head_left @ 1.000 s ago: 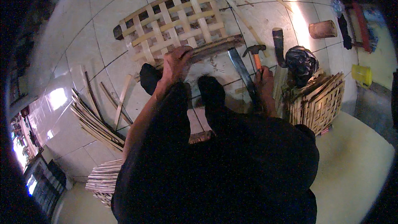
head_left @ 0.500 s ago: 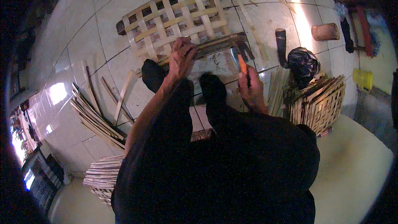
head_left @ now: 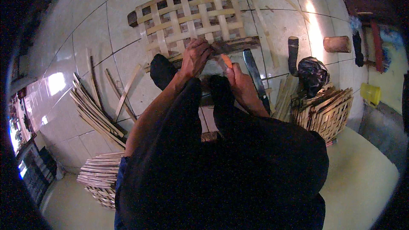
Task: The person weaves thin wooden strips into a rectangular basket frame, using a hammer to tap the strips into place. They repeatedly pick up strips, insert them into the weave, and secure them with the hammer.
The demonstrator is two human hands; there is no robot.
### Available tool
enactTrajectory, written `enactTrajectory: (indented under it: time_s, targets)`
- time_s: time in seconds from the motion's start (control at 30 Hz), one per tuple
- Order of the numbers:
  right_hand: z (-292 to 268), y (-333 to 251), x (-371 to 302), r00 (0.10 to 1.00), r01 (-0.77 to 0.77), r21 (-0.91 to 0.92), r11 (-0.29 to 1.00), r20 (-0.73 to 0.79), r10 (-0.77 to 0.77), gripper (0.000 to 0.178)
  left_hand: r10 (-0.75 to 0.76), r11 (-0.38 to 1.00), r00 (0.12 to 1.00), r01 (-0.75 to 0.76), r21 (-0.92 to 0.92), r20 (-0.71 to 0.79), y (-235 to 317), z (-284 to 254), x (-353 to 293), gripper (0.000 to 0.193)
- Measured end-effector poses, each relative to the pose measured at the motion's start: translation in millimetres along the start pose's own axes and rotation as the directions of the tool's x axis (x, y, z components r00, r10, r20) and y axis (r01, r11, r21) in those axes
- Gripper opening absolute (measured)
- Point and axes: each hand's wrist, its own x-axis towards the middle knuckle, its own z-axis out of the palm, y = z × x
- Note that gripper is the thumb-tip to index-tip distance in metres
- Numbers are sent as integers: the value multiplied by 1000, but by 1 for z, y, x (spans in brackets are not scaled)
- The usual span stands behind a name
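1. A white tiled floor [head_left: 128, 12] fills the view, bending toward the rim.
2. A woven lattice panel [head_left: 191, 17] of pale bamboo strips lies flat on the tiles, just ahead of the person's hands.
3. A loose bundle of bamboo strips [head_left: 91, 110] lies to the left of the person; a finished woven basket [head_left: 326, 110] stands to the right, and another basket [head_left: 100, 176] sits at the lower left.
4. A dark wooden bar [head_left: 238, 44] lies along the near edge of the lattice panel, running out to the right from under the hands.
5. A long dark blade [head_left: 255, 76] lies on the tiles just right of the right hand, and a crumpled black bag [head_left: 313, 72] sits on top of the right-hand basket.
6. The left hand [head_left: 195, 55] presses down on the near edge of the panel, fingers curled over the bar.
7. The right hand [head_left: 239, 83] is closed around an orange-handled tool [head_left: 227, 61]; its working end is hidden, at the bar beside the left hand.
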Motion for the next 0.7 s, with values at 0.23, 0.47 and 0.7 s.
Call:
enactTrajectory:
  time_s: [0.23, 0.47, 0.7]
  targets:
    - [-9, -16, -15, 994, 46, -64, 997, -98, -52, 29, -51, 999, 999, 51, -10, 14, -6, 10, -6, 14]
    - [-2, -3, -3, 998, -34, -46, 998, -53, 31, 29, -83, 994, 996, 81, -67, -25, -3, 2, 0, 15]
    - [-14, -13, -11, 998, -8, -5, 1000, -55, 8, 30, -161, 978, 987, 155, -140, -29, -9, 12, -6, 13]
